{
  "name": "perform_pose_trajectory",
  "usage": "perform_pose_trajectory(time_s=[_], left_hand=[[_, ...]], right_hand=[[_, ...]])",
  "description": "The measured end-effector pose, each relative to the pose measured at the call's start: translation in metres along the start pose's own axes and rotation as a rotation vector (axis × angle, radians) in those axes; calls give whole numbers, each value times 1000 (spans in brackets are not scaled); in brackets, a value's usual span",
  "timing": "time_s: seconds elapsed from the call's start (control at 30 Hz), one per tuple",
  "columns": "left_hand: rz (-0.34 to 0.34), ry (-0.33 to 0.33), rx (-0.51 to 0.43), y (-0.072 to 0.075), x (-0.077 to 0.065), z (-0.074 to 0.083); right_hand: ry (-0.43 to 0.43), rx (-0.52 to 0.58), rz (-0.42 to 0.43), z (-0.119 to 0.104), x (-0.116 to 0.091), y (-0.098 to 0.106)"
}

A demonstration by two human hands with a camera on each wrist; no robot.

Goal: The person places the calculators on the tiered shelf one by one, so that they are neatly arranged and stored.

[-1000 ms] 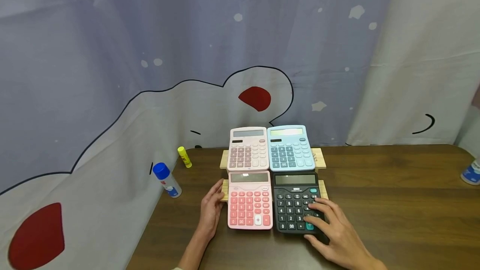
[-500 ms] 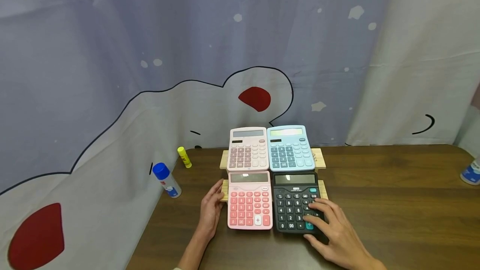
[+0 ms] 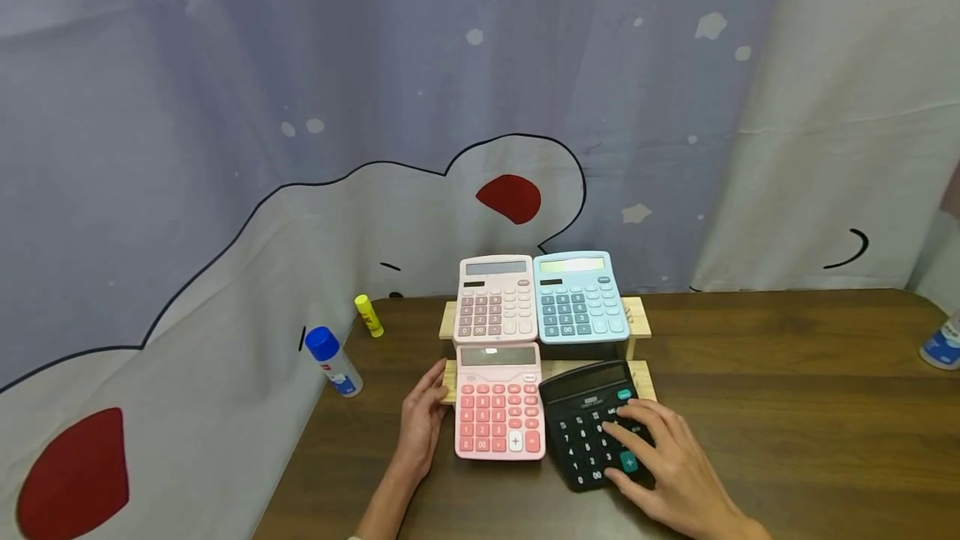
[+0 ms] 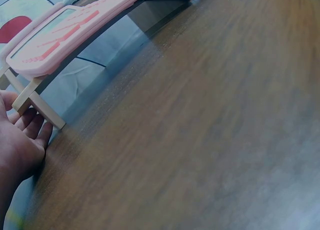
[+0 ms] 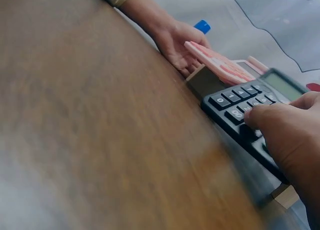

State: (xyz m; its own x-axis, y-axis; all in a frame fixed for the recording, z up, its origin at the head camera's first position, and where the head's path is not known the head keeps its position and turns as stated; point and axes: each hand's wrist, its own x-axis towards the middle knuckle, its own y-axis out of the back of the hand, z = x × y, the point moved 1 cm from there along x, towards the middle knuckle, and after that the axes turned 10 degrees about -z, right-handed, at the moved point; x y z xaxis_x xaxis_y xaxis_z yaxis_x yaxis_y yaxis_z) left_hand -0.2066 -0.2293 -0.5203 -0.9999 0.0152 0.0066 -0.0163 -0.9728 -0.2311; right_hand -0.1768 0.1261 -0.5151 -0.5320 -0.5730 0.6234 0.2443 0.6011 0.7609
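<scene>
In the head view my left hand (image 3: 422, 419) holds the left end of a wooden rack (image 3: 450, 382). The left wrist view shows its fingers curled about the rack's end beside a leg (image 4: 49, 111). A pink calculator (image 3: 498, 402) leans on the rack next to that hand. My right hand (image 3: 675, 461) grips a black calculator (image 3: 585, 419) at its right side. Thumb and fingers lie over its keys; the rest of the hand's hold is hidden. This calculator sits askew, its top turned leftward, with bare rack behind its upper edge.
Behind stand a pale pink calculator (image 3: 497, 298) and a light blue calculator (image 3: 582, 298) on another wooden rack (image 3: 637, 317). A blue-capped glue stick (image 3: 334, 361) and a yellow glue stick (image 3: 369, 315) are at left. Another bottle (image 3: 943, 347) is at far right, and a curtain (image 3: 375, 107) hangs behind.
The black calculator has turned counter-clockwise and come down toward me from its straight place beside the pink one, baring the rack behind. Both hands stay in nearly the same spots.
</scene>
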Motion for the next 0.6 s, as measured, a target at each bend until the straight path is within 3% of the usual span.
perform_pose_trajectory(time_s=[0.17, 0.33, 0.6], left_hand=[[4, -3, 6, -1, 0, -1], [6, 0, 7, -1, 2, -3], [13, -5, 16, -1, 0, -2]], right_hand=[[-73, -39, -84, -4, -2, 1], [-107, -85, -73, -7, -2, 0], [-243, -177, -41, -17, -1, -8]])
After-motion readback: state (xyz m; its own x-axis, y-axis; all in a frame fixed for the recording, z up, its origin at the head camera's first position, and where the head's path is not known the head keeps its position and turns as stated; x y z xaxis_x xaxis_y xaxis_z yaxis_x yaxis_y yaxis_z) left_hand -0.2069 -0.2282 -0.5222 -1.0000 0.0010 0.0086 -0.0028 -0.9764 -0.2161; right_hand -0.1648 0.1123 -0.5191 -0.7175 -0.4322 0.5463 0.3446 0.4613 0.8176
